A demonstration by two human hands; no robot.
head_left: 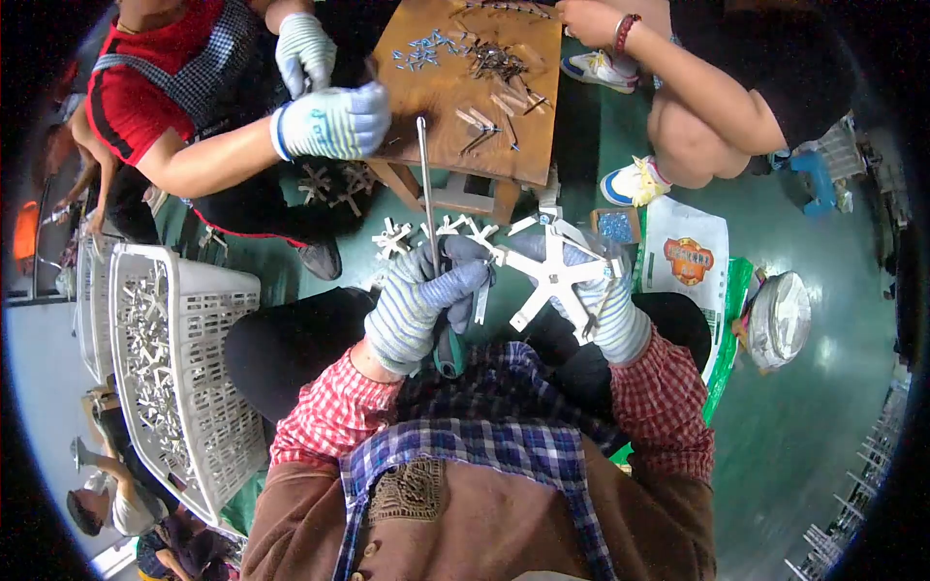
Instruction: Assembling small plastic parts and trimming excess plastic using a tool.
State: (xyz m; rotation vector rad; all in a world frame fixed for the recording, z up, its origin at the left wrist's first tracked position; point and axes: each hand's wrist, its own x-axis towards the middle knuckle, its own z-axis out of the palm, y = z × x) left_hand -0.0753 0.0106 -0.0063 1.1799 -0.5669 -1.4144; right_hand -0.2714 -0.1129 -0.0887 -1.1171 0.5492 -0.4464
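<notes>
In the head view, your left hand (pixel 402 315), in a striped glove, was wrapped firmly around a metal rod (pixel 426 174), with no gap to be seen between the curled fingers and the rod. The rod stood up out of the top of your fist, its free end pointing toward the table. A green piece (pixel 449 356) showed just below that fist; you could not have told from here whether it joined the rod. A thin pale strip (pixel 482 302) hung beside your left fingers.

Your right hand (pixel 615 315), gloved alike, was closed on a white star (pixel 555 278) with five arms. The star lay in front of the palm and fingers, its flat face turned up toward you, and its lower arms reached past the grip. Its center sat to the left of your right palm, and its upper-left arm came close to your left fingertips; whether they touched was unclear.

Beyond your hands, more white stars (pixel 392 238) lay on the floor near the wooden table (pixel 533 160), which carried blue pieces (pixel 421 51) and dark metal parts (pixel 496 60). A co-worker's gloved hand (pixel 339 124) was over the table's left edge. On your left stood a white basket (pixel 215 339) filled with similar pieces.
</notes>
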